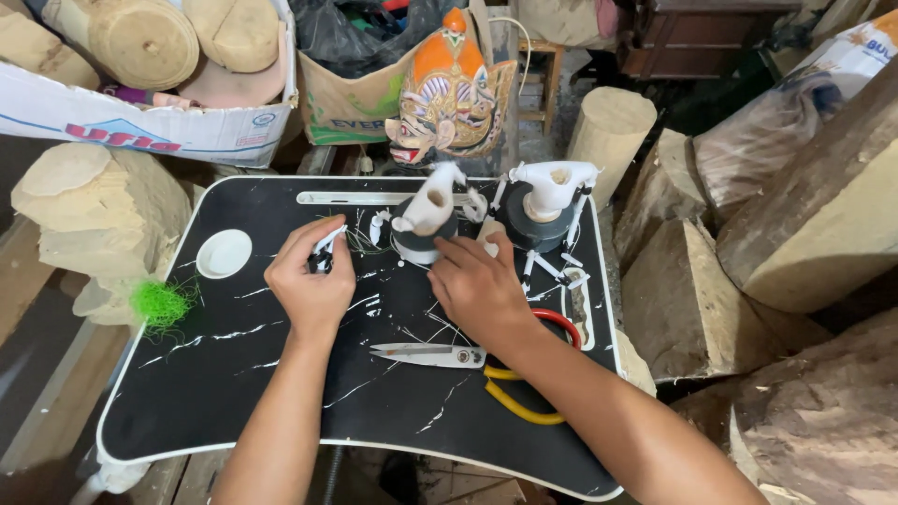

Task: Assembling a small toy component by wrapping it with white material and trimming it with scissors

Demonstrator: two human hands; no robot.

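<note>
Taking the black marbled tray (pixel 234 374) as your landmark, the cardboard box (pixel 140 131) beyond its far left corner holds rounded wood blocks, a tuft of green fibre (pixel 161 304) lies off its left edge, and a small white dish (pixel 224 253) sits near its left end. Your left hand (pixel 309 285) is over the tray's middle, fingers curled, pinching a small white carved piece (pixel 325 245). Your right hand (pixel 477 285), loosely curled, touches the ring stand bearing a white figure (pixel 428 210), with scissors (pixel 426 354) just nearer you and the brown bag (pixel 351 103) of dark sacks behind.
</note>
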